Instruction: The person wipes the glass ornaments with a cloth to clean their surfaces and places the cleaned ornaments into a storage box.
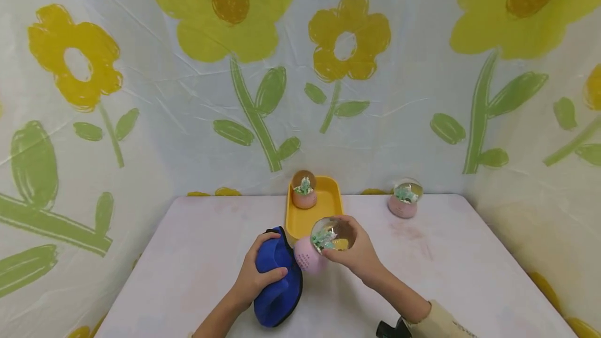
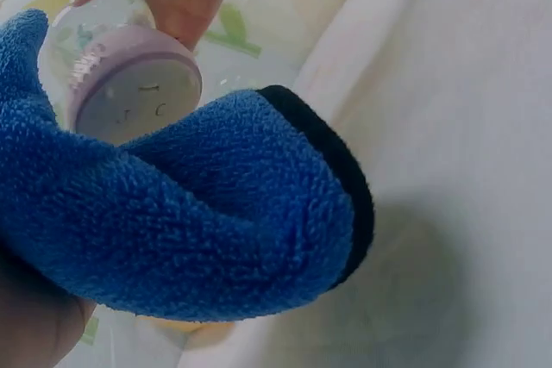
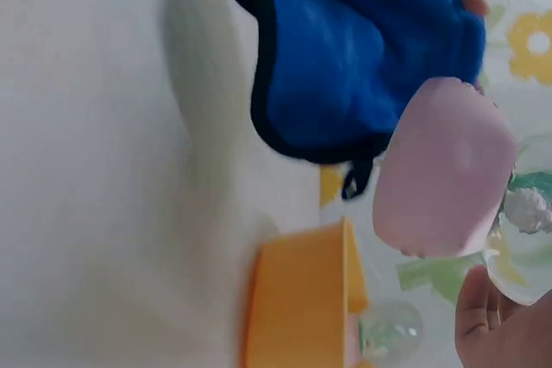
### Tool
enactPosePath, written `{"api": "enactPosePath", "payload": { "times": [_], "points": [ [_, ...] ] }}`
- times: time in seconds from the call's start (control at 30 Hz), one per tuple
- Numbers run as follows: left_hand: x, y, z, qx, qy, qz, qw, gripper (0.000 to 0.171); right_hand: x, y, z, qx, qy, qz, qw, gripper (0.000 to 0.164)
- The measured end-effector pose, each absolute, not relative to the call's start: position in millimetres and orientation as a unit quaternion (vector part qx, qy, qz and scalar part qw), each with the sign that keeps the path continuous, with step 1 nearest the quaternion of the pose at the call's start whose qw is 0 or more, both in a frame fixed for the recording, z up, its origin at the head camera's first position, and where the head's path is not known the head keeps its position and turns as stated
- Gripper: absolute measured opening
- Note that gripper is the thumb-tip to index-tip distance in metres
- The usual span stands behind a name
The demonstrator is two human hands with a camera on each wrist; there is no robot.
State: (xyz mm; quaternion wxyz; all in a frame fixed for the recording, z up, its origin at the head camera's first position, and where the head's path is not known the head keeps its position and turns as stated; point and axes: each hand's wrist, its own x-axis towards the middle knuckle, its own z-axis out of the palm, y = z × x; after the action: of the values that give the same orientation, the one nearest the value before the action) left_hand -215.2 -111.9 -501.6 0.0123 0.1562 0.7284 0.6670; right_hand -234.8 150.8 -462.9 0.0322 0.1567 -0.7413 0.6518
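Evidently, both hands are occupied. At the left, a blue terry cloth (image 1: 279,280) with black edging is gripped by the left hand (image 1: 255,271), thumb and fingers clamped on the folded fabric. Next, towards the rear, an upright snow globe (image 1: 304,192) is seated in the far part of a yellow tray (image 1: 311,220). In front of the tray, a second, tilted snow globe (image 1: 322,244) is held above the table (image 1: 202,254), its pink base turned towards the cloth; whether the two are in contact cannot be told. Its clear dome is clasped by the thumb and curled fingers of the right hand (image 1: 357,254). Finally, at the right rear, a third snow globe (image 1: 405,198) is found standing on the table, well apart from the tray.
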Motion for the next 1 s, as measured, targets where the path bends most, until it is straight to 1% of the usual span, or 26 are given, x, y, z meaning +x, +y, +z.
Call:
{"api": "enactPosePath", "payload": {
  "times": [0.1, 0.23, 0.37, 0.57, 0.7, 0.83, 1.0],
  "points": [
    [-214, -121, -505, 0.151, 0.729, 0.667, 0.015, 0.064, -246, 155, -457, 0.15, -0.748, 0.644, 0.053, 0.068],
    [-212, -127, -506, 0.145, 0.729, 0.668, 0.028, 0.064, -265, 160, -451, 0.137, -0.753, 0.641, 0.063, 0.071],
    [-210, -130, -505, 0.152, 0.726, 0.669, 0.047, 0.064, -281, 163, -447, 0.113, -0.765, 0.631, 0.067, 0.07],
    [-210, -136, -505, 0.176, 0.724, 0.662, 0.083, 0.063, -310, 164, -444, 0.087, -0.782, 0.614, 0.065, 0.076],
    [-210, -138, -507, 0.197, 0.726, 0.653, 0.089, 0.064, -326, 160, -446, 0.084, -0.783, 0.613, 0.071, 0.074],
    [-209, -138, -513, 0.198, 0.73, 0.646, 0.104, 0.063, -340, 156, -452, 0.075, -0.776, 0.622, 0.076, 0.072],
    [-211, -136, -513, 0.206, 0.729, 0.64, 0.133, 0.063, -356, 153, -457, 0.051, -0.785, 0.615, 0.057, 0.077]
  ]
}}
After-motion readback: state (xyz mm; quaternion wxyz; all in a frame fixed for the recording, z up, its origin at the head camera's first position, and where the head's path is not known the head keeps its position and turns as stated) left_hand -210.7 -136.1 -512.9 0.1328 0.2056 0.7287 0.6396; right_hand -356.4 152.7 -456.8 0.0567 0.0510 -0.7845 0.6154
